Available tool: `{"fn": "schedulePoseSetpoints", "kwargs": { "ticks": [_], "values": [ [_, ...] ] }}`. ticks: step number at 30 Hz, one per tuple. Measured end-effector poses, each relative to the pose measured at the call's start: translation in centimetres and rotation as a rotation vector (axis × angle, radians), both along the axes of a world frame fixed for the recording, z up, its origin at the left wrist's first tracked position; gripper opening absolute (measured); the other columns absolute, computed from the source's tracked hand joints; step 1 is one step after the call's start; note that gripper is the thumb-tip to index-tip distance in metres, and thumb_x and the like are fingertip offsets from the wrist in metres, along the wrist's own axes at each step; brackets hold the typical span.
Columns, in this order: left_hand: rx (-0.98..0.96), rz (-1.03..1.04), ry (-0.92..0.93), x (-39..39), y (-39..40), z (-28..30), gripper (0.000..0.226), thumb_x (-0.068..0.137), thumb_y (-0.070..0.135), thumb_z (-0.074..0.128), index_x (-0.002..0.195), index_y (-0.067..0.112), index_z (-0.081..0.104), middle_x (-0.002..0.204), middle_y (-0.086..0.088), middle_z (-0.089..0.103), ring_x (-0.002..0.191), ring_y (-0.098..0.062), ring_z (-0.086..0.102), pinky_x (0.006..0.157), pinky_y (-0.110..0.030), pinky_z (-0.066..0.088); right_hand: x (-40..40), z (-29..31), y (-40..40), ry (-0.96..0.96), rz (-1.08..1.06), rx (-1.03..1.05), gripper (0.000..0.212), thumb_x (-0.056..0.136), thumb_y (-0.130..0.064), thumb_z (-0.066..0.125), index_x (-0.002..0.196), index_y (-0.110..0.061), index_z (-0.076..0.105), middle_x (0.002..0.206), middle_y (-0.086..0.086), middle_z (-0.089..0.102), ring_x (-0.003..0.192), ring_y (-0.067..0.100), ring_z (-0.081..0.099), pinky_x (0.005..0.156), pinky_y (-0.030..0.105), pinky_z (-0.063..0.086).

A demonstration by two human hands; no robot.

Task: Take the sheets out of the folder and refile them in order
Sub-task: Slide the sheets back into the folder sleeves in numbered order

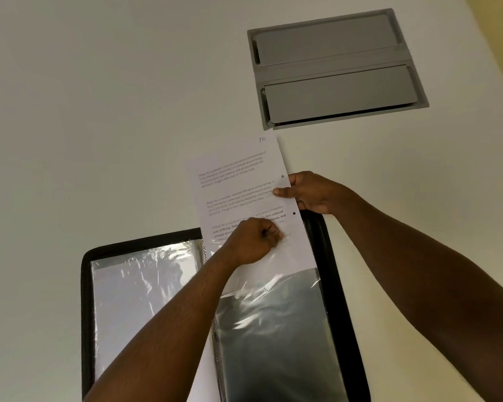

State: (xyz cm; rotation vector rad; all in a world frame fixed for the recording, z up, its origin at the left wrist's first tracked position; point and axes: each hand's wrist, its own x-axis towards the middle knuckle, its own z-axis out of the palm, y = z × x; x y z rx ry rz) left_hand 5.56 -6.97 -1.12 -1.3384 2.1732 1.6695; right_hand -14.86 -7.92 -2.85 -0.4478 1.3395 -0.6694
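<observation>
- The folder (84, 285) lies open on the pale tabletop (99, 111), its black zip edge framing glossy plastic sleeves on both halves; its long axis runs from the person away toward the far side.
- The left hand (253, 242) is clenched, pinching the open mouth of the right-hand sleeve (273, 314). That film looks thin, slick and crinkly, so I judge it needs holding apart at the rim.
- The sheet (238, 184) stands half in that sleeve, long axis in line with the folder, its top with a handwritten number pointing away. It seems light and floppy, best held at an edge.
- The right hand (305, 194) grasps the sheet's punched right edge between the two holes, thumb on top.
- A grey hatch (331, 71) is set into the tabletop beyond.
</observation>
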Motion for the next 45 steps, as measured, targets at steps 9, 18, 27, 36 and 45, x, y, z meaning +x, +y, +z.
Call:
{"fn": "schedulePoseSetpoints", "kwargs": {
  "ticks": [9,18,27,36,45],
  "values": [
    [-0.045,0.019,0.019,0.3,-0.2,-0.5,0.014,0.096,0.022,0.060,0.100,0.019,0.073,0.097,0.013,0.069,0.085,0.006,0.060,0.076,-0.005,0.042,-0.6,0.7,0.1,0.141,0.303,0.012,0.039,0.083,-0.027,0.074,0.119,-0.014,0.063,0.111,0.005,0.072,0.098,0.018,0.070,0.083,0.035,0.059],
    [-0.064,0.030,0.020,0.4,0.0,-0.3,0.013,0.095,0.029,0.062,0.095,0.022,0.071,0.091,0.011,0.070,0.086,-0.002,0.064,0.080,-0.018,0.049,0.2,1.3,-0.4,0.340,0.358,-0.129,0.036,0.084,-0.032,0.073,0.117,-0.018,0.064,0.106,0.000,0.071,0.086,0.015,0.067,0.067,0.026,0.055],
    [-0.099,0.057,0.029,0.6,0.3,0.1,0.016,0.094,0.027,0.062,0.100,0.017,0.074,0.094,0.006,0.073,0.088,-0.007,0.066,0.086,-0.027,0.053,1.3,1.9,-0.3,0.474,0.418,-0.281,0.023,0.086,-0.027,0.072,0.105,-0.014,0.071,0.094,-0.014,0.067,0.086,0.003,0.062,0.074,0.019,0.046],
    [-0.161,0.064,0.047,0.9,0.7,0.2,0.018,0.093,0.028,0.063,0.094,0.013,0.073,0.082,-0.007,0.073,0.073,-0.025,0.067,0.072,-0.037,0.056,2.7,2.3,-0.2,0.499,1.012,-0.198,0.011,0.086,-0.013,0.069,0.082,-0.022,0.074,0.064,-0.018,0.063,0.061,-0.003,0.054,0.062,0.010,0.041],
    [-0.281,0.235,0.106,1.3,1.8,1.2,0.028,0.085,0.025,0.073,0.111,0.018,0.067,0.095,0.009,0.068,0.084,-0.002,0.062,0.072,-0.012,0.045,1.9,1.8,1.8,0.625,0.454,-0.279,0.007,0.085,-0.021,0.070,0.087,-0.024,0.076,0.079,-0.005,0.074,0.073,0.007,0.067,0.075,0.028,0.055]
  ]
}}
